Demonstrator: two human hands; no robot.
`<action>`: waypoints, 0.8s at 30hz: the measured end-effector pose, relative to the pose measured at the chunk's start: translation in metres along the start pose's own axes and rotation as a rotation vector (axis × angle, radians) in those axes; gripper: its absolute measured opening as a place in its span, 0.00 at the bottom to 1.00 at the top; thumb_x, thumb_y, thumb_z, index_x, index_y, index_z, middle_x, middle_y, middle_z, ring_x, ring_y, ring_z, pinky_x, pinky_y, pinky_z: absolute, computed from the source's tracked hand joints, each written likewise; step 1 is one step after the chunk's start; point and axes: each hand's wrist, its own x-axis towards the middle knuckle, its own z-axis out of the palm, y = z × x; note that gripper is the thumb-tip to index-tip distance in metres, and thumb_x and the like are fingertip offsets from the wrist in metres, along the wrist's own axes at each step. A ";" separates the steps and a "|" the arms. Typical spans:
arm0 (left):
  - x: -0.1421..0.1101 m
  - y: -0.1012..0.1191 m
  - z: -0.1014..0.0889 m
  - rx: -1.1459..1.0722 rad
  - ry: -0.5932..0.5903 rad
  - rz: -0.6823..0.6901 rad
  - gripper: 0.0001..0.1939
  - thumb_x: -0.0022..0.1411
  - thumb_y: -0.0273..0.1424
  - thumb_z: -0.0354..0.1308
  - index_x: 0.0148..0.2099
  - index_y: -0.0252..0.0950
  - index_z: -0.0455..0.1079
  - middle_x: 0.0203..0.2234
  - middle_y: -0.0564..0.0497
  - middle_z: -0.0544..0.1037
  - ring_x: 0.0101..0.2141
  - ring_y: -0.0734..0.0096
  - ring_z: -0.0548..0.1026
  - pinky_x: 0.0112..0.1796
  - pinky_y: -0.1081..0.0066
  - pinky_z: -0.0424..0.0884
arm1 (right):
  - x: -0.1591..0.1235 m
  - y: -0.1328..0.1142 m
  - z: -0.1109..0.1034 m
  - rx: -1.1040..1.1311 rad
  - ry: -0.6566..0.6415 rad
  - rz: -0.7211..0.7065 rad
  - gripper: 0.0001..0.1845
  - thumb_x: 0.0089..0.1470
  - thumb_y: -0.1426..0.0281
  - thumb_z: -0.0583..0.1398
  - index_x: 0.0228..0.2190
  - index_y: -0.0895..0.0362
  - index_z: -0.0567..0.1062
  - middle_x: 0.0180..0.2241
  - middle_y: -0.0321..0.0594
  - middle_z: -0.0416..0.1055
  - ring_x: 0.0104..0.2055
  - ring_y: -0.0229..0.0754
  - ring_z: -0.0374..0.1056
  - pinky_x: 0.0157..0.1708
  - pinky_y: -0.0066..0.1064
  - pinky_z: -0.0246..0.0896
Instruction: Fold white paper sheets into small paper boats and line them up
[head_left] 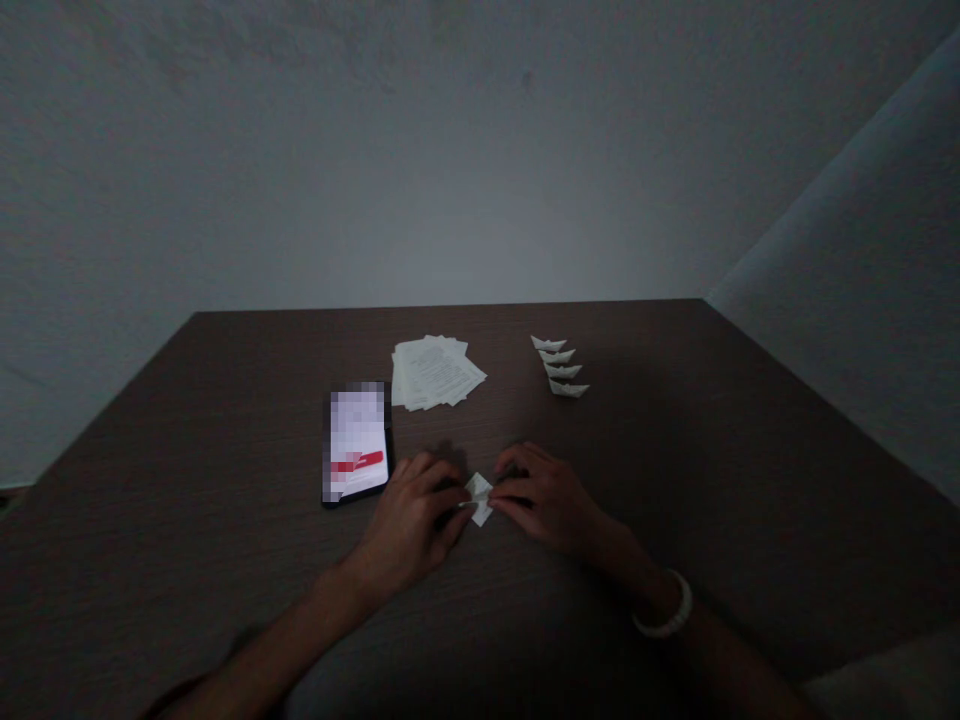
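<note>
A small folded piece of paper (480, 494), white and diamond-shaped, is held low over the table between my two hands. My left hand (417, 508) pinches its left corner between thumb and fingers. On the opposite corner, the fingertips of my right hand (546, 497) are closed in a pinch. A raised fold runs across the paper's middle from one hand to the other. Several folded paper boats (564, 372) stand in a row beyond my right hand.
A loose stack of printed paper sheets (439, 372) lies beyond my left hand. Left of that hand is a phone or tablet (358, 440) with a lit screen. The dark wooden table (712, 450) meets a pale wall (450, 180) at the back.
</note>
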 end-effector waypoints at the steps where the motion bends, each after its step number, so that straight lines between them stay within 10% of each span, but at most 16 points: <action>1: 0.000 0.001 0.000 0.006 -0.008 0.011 0.07 0.63 0.30 0.55 0.39 0.39 0.75 0.37 0.47 0.72 0.40 0.59 0.66 0.38 0.60 0.63 | 0.000 -0.001 -0.001 -0.002 -0.005 -0.002 0.04 0.55 0.69 0.62 0.31 0.53 0.78 0.39 0.40 0.69 0.42 0.41 0.64 0.41 0.33 0.62; 24: -0.008 -0.007 0.009 -0.051 0.134 0.049 0.08 0.63 0.29 0.57 0.32 0.36 0.76 0.38 0.48 0.77 0.41 0.60 0.68 0.40 0.60 0.68 | -0.005 0.004 -0.004 0.038 -0.024 0.059 0.02 0.51 0.69 0.65 0.30 0.54 0.77 0.40 0.39 0.68 0.43 0.41 0.64 0.42 0.33 0.62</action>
